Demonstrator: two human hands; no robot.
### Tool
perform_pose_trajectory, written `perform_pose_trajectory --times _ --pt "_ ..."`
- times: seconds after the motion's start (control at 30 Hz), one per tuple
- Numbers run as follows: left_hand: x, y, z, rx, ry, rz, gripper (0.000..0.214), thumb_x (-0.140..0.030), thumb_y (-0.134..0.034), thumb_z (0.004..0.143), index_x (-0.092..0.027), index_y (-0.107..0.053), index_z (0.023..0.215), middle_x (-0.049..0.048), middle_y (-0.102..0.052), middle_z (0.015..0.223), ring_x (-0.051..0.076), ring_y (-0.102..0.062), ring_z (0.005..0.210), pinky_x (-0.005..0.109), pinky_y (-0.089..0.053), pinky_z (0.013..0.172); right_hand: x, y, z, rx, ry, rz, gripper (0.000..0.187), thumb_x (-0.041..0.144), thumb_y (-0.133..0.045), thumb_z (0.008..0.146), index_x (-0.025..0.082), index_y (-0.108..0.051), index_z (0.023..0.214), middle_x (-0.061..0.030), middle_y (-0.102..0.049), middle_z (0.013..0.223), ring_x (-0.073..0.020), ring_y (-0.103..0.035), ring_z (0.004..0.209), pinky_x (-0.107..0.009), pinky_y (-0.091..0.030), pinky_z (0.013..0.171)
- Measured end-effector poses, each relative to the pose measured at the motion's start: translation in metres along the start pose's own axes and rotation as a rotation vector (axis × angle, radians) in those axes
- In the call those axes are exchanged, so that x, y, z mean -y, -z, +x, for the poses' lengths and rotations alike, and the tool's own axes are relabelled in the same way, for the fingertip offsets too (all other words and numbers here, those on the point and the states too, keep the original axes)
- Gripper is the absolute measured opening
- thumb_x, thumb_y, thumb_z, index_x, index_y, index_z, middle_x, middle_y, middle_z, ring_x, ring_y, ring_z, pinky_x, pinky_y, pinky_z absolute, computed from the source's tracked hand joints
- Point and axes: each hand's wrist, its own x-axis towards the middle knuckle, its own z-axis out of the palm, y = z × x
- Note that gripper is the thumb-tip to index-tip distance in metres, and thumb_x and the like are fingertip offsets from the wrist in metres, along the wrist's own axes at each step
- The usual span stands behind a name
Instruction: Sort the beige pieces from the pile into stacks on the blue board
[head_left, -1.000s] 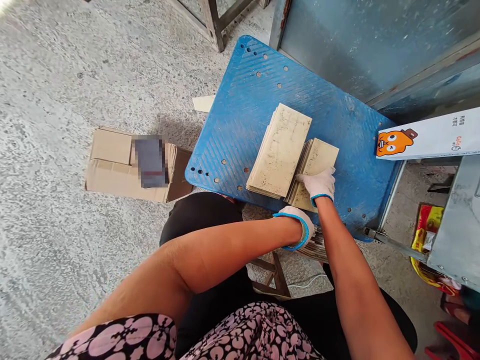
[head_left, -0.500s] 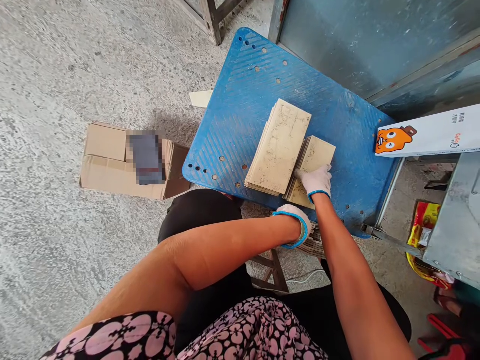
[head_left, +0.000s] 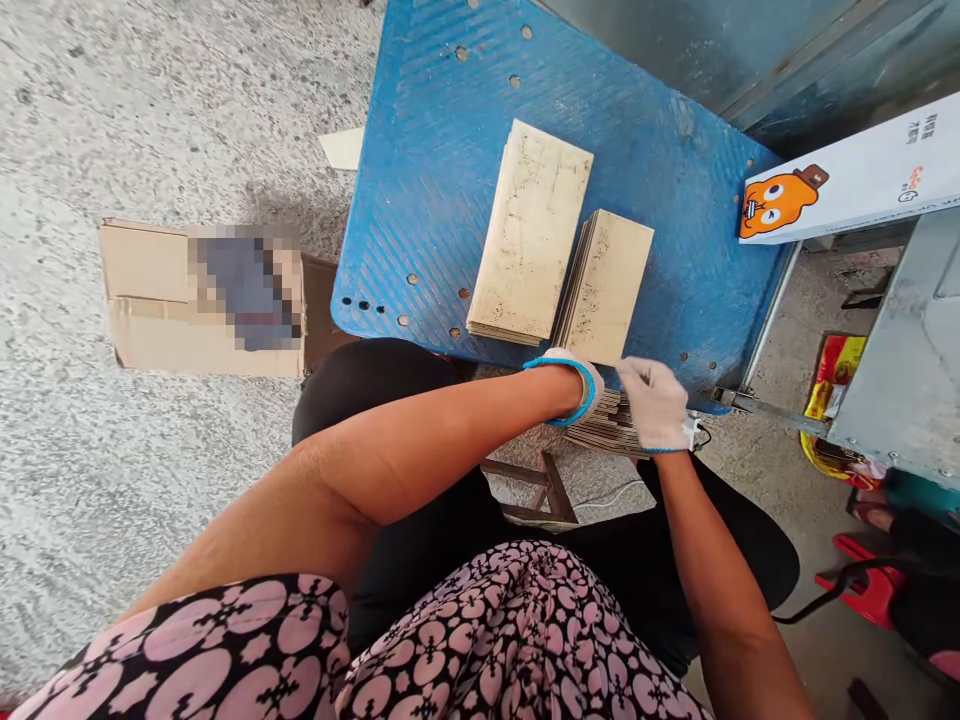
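Two stacks of thin, cream-coloured rectangular boards lie side by side on the blue plastic tabletop, a larger stack (head_left: 532,230) and a smaller stack (head_left: 609,285). My right hand (head_left: 657,402), in a white knit glove, is at the near end of the smaller stack, fingers curled together by its corner; what they hold, if anything, is hidden. My left hand (head_left: 581,384), also gloved, bends down just below the table edge, its fingers out of sight. Under and between both hands shows a third pile of thin boards (head_left: 611,425), edges toward me.
The blue tabletop (head_left: 420,180) has small holes. An open cardboard box (head_left: 202,340) stands on the concrete floor at left. A white box with an orange cartoon figure (head_left: 847,185) and a grey metal cabinet (head_left: 900,350) are at right, with a red stool (head_left: 874,585) below.
My right hand has come off the top of the smaller stack and moved toward me, its fingers now curled. My left hand stays low by the table edge. The whole view has shifted.
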Motion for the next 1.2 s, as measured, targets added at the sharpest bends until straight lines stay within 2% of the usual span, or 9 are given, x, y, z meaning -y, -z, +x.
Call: perform_pose_trajectory --times 0.07,0.17,0.3,0.43,0.6,0.77,1.0,1.1,1.2 --pt "-0.003 0.004 -0.001 0.096 0.012 0.124 0.046 -0.001 -0.074 0.059 -0.008 -0.079 0.103 0.0248 -0.074 0.106 0.043 -0.067 0.104 0.056 -0.05 0.096 -0.02 0.0 -0.022 0.13 -0.029 -0.188 0.034 0.054 -0.056 0.09 0.028 -0.074 0.102 -0.0018 -0.075 0.105 -0.022 -0.066 0.098 -0.032 -0.047 0.086" --pt "-0.008 0.004 0.0 0.174 0.008 0.236 0.049 0.001 -0.072 0.058 -0.01 -0.078 0.106 0.0229 -0.074 0.108 0.041 -0.067 0.103 0.055 -0.051 0.093 -0.046 -0.011 -0.044 0.291 0.1 -0.512 0.03 0.045 -0.049 0.097 0.026 -0.072 0.099 -0.0044 -0.074 0.098 -0.0235 -0.066 0.094 -0.032 -0.044 0.078" --pt "-0.013 0.004 0.002 0.218 -0.021 0.299 0.047 -0.002 -0.07 0.063 -0.009 -0.077 0.109 0.0232 -0.074 0.108 0.039 -0.067 0.101 0.052 -0.052 0.09 -0.063 -0.029 -0.045 0.303 0.146 -0.742 0.026 0.036 -0.052 0.096 0.024 -0.066 0.115 -0.0081 -0.071 0.112 -0.025 -0.065 0.101 -0.031 -0.042 0.077" --pt "-0.015 0.008 0.001 0.238 -0.039 0.339 0.048 -0.003 -0.068 0.064 -0.01 -0.076 0.111 0.0226 -0.073 0.113 0.037 -0.067 0.099 0.049 -0.053 0.089 -0.066 -0.039 -0.037 0.292 0.061 -0.769 0.032 0.037 -0.054 0.095 0.027 -0.064 0.123 -0.0079 -0.069 0.12 -0.025 -0.064 0.106 -0.031 -0.044 0.081" --pt "-0.016 0.012 -0.002 0.234 -0.023 0.294 0.046 -0.002 -0.065 0.063 -0.008 -0.077 0.108 0.0238 -0.073 0.113 0.038 -0.067 0.1 0.051 -0.053 0.089 -0.068 -0.041 -0.042 0.325 0.028 -0.772 0.033 0.033 -0.056 0.093 0.026 -0.065 0.124 -0.0095 -0.071 0.112 -0.0246 -0.065 0.101 -0.031 -0.044 0.078" --pt "-0.014 0.009 -0.002 0.17 0.039 0.132 0.043 -0.002 -0.067 0.057 -0.012 -0.08 0.096 0.0222 -0.075 0.105 0.041 -0.067 0.101 0.054 -0.051 0.092 -0.062 -0.041 -0.058 0.444 0.206 -0.813 0.021 0.022 -0.052 0.093 0.019 -0.07 0.103 -0.0132 -0.069 0.097 -0.0248 -0.064 0.09 -0.031 -0.04 0.072" --pt "-0.012 0.005 -0.001 0.119 0.106 0.02 0.043 0.0 -0.07 0.049 -0.016 -0.08 0.088 0.0176 -0.077 0.093 0.04 -0.066 0.101 0.052 -0.049 0.095 -0.049 -0.04 -0.061 0.522 0.384 -0.83 0.027 0.019 -0.043 0.097 0.021 -0.071 0.1 -0.0116 -0.065 0.092 -0.0232 -0.06 0.083 -0.032 -0.037 0.069" --pt "-0.013 0.006 -0.002 0.114 0.094 -0.008 0.032 -0.002 -0.071 0.052 -0.013 -0.08 0.081 0.0201 -0.076 0.093 0.042 -0.067 0.101 0.055 -0.048 0.096 -0.045 -0.029 -0.056 0.507 0.386 -0.83 0.026 0.022 -0.047 0.096 0.019 -0.072 0.098 -0.0128 -0.065 0.092 -0.0242 -0.061 0.083 -0.032 -0.036 0.067" --pt "-0.014 0.006 -0.003 0.216 0.06 0.022 0.017 -0.017 -0.078 0.058 -0.014 -0.079 0.075 0.0186 -0.076 0.086 0.042 -0.068 0.096 0.055 -0.049 0.093 -0.039 -0.002 -0.047 0.49 0.358 -0.736 0.022 0.031 -0.054 0.094 0.02 -0.073 0.089 -0.0091 -0.066 0.088 -0.023 -0.061 0.084 -0.031 -0.037 0.068"
